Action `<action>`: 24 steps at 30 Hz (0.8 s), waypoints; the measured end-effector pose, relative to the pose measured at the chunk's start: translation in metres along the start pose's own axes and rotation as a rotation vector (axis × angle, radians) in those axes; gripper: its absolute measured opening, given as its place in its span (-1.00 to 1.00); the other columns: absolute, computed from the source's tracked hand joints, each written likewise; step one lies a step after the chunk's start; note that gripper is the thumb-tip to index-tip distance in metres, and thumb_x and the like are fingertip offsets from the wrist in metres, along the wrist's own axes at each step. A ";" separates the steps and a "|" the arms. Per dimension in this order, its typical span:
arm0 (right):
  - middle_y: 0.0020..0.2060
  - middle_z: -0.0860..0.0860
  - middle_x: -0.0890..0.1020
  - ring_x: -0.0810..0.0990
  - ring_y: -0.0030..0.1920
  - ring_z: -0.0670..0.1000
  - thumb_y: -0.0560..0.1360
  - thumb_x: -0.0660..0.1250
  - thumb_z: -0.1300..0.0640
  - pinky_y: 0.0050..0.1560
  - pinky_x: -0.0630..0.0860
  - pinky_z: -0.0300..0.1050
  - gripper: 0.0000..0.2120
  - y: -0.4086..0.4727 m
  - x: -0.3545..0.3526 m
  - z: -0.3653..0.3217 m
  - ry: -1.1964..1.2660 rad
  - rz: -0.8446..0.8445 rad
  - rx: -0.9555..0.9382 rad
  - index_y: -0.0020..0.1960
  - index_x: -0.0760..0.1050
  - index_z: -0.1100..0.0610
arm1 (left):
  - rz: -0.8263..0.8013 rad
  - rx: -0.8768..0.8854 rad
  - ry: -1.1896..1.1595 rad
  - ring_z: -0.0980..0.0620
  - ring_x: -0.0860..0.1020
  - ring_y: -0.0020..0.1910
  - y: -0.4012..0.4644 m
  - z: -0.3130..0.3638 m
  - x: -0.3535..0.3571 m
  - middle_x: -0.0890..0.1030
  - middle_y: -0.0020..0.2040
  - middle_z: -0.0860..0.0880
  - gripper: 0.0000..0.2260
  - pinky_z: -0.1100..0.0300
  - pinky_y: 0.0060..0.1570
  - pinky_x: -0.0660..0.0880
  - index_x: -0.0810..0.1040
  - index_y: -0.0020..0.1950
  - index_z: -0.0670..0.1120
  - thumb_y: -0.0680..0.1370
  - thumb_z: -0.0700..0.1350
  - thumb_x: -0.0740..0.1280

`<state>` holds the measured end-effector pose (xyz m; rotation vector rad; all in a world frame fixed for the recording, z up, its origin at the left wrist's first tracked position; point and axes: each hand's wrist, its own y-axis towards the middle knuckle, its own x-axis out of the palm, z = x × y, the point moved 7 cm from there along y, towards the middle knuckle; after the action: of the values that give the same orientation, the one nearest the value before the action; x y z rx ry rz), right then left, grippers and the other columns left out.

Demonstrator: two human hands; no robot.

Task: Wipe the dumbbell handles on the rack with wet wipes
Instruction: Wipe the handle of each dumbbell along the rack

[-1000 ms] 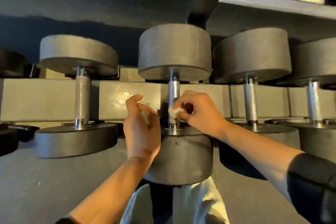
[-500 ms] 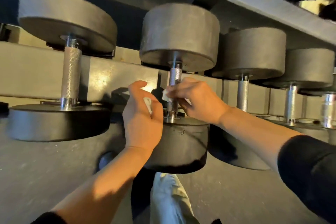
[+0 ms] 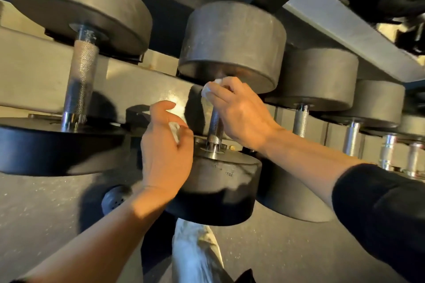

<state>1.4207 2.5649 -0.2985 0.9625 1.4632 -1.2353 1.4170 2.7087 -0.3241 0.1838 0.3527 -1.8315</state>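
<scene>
With a wipe [image 3: 208,91] pinched round the far end of the handle [image 3: 215,126] by the right hand [image 3: 239,110], and a second wipe [image 3: 175,130] held in the left hand's [image 3: 164,147] curled fingers, the near end could be missed.

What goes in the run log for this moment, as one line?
right hand: pinches white wet wipe at top of centre dumbbell's knurled steel handle | left hand: holds second white wipe, off handle

I note both forearms bare. The right arm's black sleeve [image 3: 381,213] is pushed up near the elbow. Below, I see a light grey-white trouser leg [image 3: 195,253], blurred.
</scene>
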 end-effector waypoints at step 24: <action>-0.08 0.04 0.68 0.57 0.00 0.02 0.35 0.43 0.41 0.05 0.49 -0.18 -0.75 -0.035 -0.003 -0.011 0.551 -0.009 0.055 -0.03 0.67 0.19 | 0.037 0.104 0.071 0.10 0.48 -0.10 -0.007 0.012 -0.020 0.57 -0.10 -0.05 -0.69 0.65 0.00 0.21 0.36 0.25 -0.16 0.51 -0.23 0.25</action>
<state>1.3855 2.5691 -0.2876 1.4103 1.8582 -1.0652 1.4164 2.7243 -0.3054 0.3265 0.3015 -1.8108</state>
